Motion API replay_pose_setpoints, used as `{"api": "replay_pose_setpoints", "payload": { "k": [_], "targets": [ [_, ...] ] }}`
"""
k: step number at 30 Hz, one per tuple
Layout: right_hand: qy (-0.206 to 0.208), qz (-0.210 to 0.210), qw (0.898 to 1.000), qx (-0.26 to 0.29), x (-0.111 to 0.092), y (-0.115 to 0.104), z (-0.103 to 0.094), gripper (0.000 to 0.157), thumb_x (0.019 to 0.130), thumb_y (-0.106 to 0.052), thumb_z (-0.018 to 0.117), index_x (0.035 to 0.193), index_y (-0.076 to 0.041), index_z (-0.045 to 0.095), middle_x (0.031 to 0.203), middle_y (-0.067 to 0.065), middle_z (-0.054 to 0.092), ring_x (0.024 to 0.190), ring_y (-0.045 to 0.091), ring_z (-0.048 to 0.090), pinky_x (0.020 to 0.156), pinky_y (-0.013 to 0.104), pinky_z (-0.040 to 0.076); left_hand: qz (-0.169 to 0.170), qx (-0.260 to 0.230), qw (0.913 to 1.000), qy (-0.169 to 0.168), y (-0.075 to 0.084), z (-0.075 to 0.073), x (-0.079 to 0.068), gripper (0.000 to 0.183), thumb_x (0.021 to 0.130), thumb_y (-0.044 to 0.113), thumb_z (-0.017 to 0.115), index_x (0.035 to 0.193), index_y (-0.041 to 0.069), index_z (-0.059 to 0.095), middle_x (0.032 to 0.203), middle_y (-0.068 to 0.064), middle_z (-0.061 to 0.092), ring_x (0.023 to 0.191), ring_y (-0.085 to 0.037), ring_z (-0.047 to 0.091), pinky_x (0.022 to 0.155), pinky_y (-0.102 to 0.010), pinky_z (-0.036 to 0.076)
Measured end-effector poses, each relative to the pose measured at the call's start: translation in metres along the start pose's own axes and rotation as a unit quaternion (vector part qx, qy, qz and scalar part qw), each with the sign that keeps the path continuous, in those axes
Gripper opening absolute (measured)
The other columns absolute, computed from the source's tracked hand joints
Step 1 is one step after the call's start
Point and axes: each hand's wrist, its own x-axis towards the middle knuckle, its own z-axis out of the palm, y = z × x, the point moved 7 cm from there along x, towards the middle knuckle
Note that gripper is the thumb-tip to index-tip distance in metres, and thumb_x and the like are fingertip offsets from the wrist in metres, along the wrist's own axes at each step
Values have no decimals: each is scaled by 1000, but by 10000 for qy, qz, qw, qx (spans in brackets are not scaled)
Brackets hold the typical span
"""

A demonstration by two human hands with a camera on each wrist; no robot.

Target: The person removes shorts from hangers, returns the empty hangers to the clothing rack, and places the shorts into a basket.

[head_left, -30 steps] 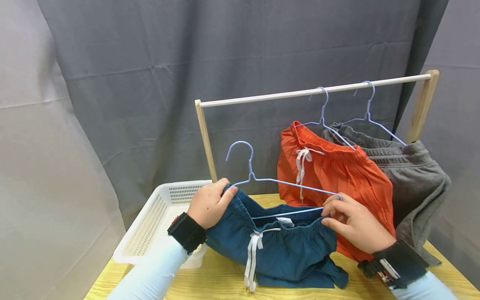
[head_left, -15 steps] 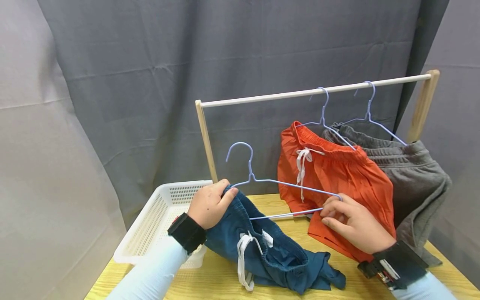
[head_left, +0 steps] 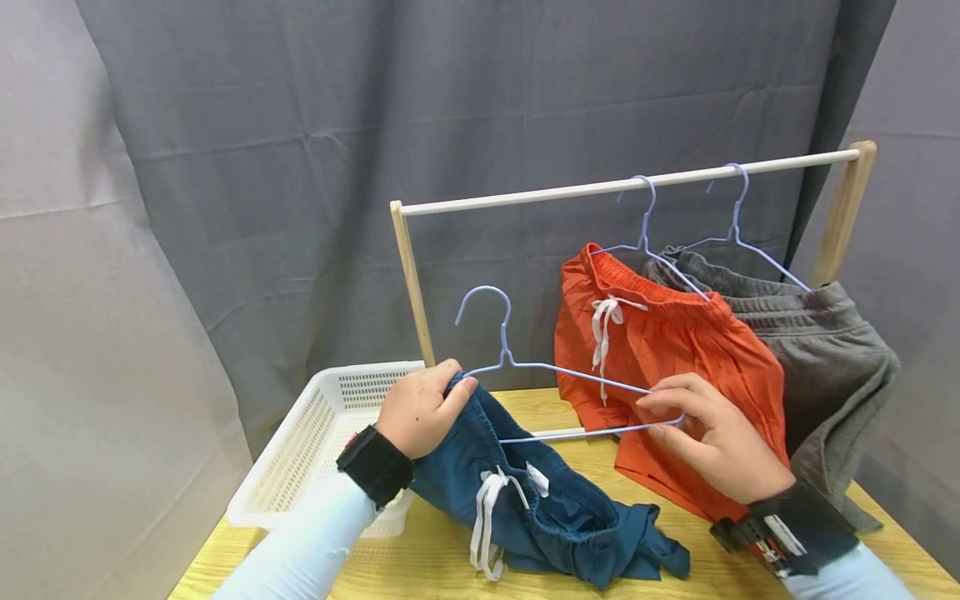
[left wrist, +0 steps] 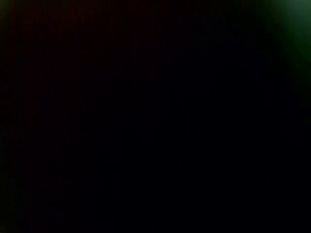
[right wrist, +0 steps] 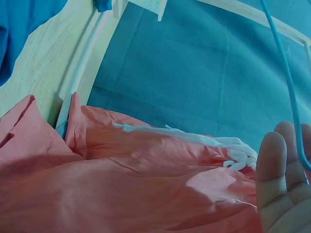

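Note:
My left hand (head_left: 423,408) grips the waistband of the blue shorts (head_left: 540,508) together with the left end of a lilac wire hanger (head_left: 588,377). The hanger's left part is inside the waistband. Its right end is bare, and the right side of the shorts sags onto the table, white drawstring hanging in front. My right hand (head_left: 716,437) is at the hanger's right end, its fingers fairly straight and loose around the corner. In the right wrist view, straight fingers (right wrist: 272,170) lie against the hanger wire (right wrist: 286,82). The left wrist view is almost black.
Orange shorts (head_left: 667,358) and grey shorts (head_left: 817,333) hang by hangers from the rack's rail (head_left: 517,198), just behind my right hand. A white basket (head_left: 300,442) stands at the left on the wooden table (head_left: 442,558). A grey curtain (head_left: 300,208) backs the scene.
The right side of the blue waistband has slipped off the hanger and dropped to the table. My right hand's fingers have loosened and straightened at the hanger's end. The left hand keeps its grip.

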Motion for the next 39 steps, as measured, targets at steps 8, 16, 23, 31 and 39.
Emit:
{"api": "replay_pose_setpoints", "payload": {
  "k": [8, 16, 23, 31, 39],
  "targets": [
    [-70, 253, 9995, 171, 3, -3, 1, 69, 88, -1, 77, 148, -18, 47, 117, 0, 60, 93, 12, 64, 77, 23, 54, 126, 41, 9999, 74, 4, 0, 0, 26, 102, 36, 55, 83, 19, 55, 61, 6, 44, 61, -13, 52, 53, -31, 40],
    [-241, 488, 9985, 25, 6, -4, 6, 50, 93, -8, 72, 139, -17, 54, 110, -4, 68, 92, 10, 67, 74, 26, 55, 166, 14, 9998, 103, 4, 0, 0, 25, 102, 34, 54, 82, 20, 54, 63, 6, 45, 62, -14, 52, 55, -32, 40],
    [-261, 572, 9980, -111, 6, -5, 8, 19, 102, -12, 61, 120, -19, 64, 95, -7, 71, 81, 10, 67, 71, 26, 55, 246, 58, 9996, 114, 4, 1, -2, 22, 103, 33, 51, 87, 20, 59, 69, 8, 51, 65, -13, 54, 58, -32, 43],
    [24, 544, 9985, -23, 6, -8, 4, 19, 104, -4, 55, 114, -16, 65, 89, -6, 71, 78, 11, 68, 70, 23, 56, 316, -31, 9995, 43, 3, 3, -2, 21, 103, 31, 51, 87, 20, 58, 72, 7, 52, 67, -13, 54, 60, -32, 43],
    [214, 450, 9987, -75, 3, -8, -1, 20, 103, -2, 55, 114, -15, 64, 88, -10, 69, 78, 11, 66, 70, 20, 54, 222, -76, 9996, -126, -8, 3, -6, 22, 105, 30, 50, 87, 20, 56, 73, 6, 49, 70, -14, 52, 64, -33, 44]
  ]
}}
